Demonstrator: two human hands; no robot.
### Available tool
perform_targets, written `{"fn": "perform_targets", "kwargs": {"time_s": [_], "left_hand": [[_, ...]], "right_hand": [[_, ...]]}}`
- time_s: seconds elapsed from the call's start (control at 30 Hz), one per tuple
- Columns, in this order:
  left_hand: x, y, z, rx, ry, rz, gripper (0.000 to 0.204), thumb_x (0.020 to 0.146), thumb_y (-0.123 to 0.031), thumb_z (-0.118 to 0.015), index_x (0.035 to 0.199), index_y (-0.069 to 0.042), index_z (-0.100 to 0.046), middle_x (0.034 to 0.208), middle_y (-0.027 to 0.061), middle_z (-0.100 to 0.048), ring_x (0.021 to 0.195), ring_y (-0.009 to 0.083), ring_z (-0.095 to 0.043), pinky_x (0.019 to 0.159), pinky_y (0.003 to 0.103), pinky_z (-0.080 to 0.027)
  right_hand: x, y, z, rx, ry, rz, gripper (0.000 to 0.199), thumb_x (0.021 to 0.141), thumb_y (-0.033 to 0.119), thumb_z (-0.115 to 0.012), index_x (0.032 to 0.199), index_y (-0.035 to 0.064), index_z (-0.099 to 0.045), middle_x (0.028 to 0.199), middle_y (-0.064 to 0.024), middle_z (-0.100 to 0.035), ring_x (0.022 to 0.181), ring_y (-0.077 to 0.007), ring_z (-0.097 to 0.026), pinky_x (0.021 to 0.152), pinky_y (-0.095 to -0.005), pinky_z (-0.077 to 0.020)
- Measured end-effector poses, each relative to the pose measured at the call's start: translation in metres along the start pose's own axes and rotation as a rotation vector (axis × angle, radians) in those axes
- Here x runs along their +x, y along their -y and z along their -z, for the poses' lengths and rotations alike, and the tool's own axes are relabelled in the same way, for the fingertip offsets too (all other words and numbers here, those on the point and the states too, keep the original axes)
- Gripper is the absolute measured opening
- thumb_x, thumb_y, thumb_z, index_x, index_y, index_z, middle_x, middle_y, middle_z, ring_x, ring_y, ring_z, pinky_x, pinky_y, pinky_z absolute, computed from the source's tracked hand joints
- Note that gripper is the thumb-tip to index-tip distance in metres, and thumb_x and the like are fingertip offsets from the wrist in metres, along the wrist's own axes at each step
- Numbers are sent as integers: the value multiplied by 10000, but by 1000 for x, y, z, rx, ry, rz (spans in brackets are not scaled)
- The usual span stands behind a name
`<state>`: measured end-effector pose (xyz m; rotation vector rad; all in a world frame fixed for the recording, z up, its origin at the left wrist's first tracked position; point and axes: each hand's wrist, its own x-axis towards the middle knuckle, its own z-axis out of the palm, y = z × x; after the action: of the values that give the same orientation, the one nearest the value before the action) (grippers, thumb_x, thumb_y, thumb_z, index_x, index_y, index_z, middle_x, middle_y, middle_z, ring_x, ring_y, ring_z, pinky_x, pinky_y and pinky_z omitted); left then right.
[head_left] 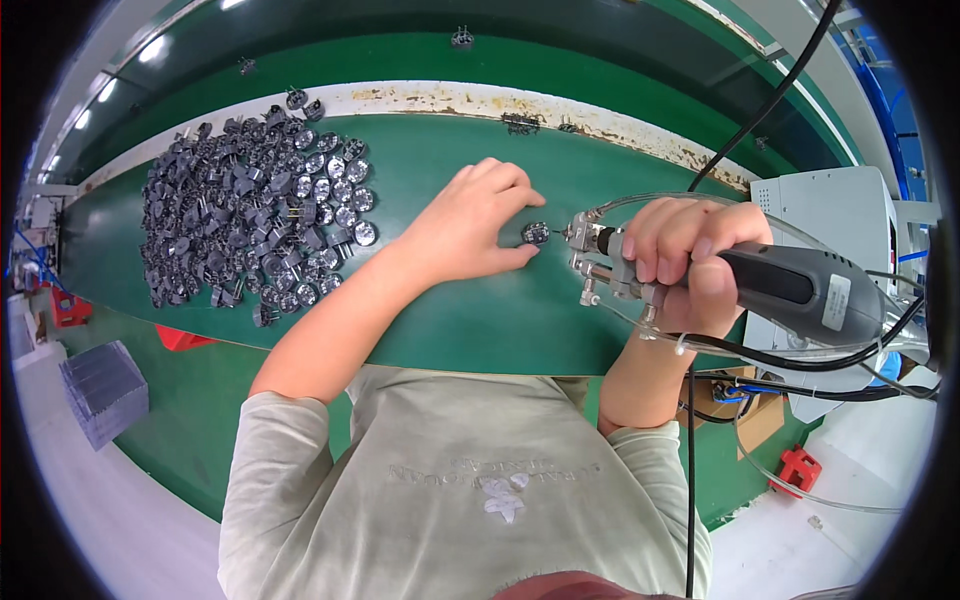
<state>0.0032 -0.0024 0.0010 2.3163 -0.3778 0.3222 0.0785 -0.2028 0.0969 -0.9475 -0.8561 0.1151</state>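
A small round black part with a shiny face (536,233) rests on the green table, between the thumb and forefinger of my left hand (478,220). Those fingers are spread around it, with a gap at each side. My right hand (690,245) is wrapped around a dark grey electric screwdriver (800,285), held nearly level. Its metal feed head (590,240) points left, and the thin tip is close to the part's right side; whether they touch I cannot tell. To the left of my left forearm spreads a heap of similar black parts (235,200), several with metal pins showing.
Behind the green tabletop (430,140) runs a worn white ledge (420,97). A pale machine box (830,200) stands at the right. Black cables and clear hoses (790,355) trail from the screwdriver. Below lie a grey stack (104,390) and a red object (797,470).
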Motion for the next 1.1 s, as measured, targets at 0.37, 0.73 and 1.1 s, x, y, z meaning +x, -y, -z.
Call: {"fn": "perform_targets", "kwargs": {"time_s": [0.37, 0.73, 1.1], "left_hand": [[-4, 5, -2, -26, 69, -4, 283, 759, -179, -794, 1011, -67, -729, 1038, 46, -604, 1010, 252, -569, 932, 394, -415], [-4, 7, -3, -23, 65, -17, 273, 771, -181, -794, 1013, -72, -729, 1044, 43, -607, 1014, 251, -571, 944, 395, -411], [-3, 7, -5, -6, 57, -21, 264, 783, -196, -793, 1011, -76, -734, 1029, 38, -609, 1010, 245, -568, 925, 389, -415]], "right_hand": [[0, -12, -2, -39, -6, -14, 273, 861, 78, -782, 895, 69, -512, 628, -52, -567, 515, -178, -549, 546, -363, -525], [-1, -15, -2, -53, 25, 32, 289, 856, 63, -791, 915, 47, -509, 647, -54, -567, 532, -166, -535, 537, -352, -522], [-1, -18, -6, -60, 46, 47, 278, 851, 39, -780, 904, 38, -507, 666, -69, -585, 554, -177, -555, 533, -341, -506]]}}
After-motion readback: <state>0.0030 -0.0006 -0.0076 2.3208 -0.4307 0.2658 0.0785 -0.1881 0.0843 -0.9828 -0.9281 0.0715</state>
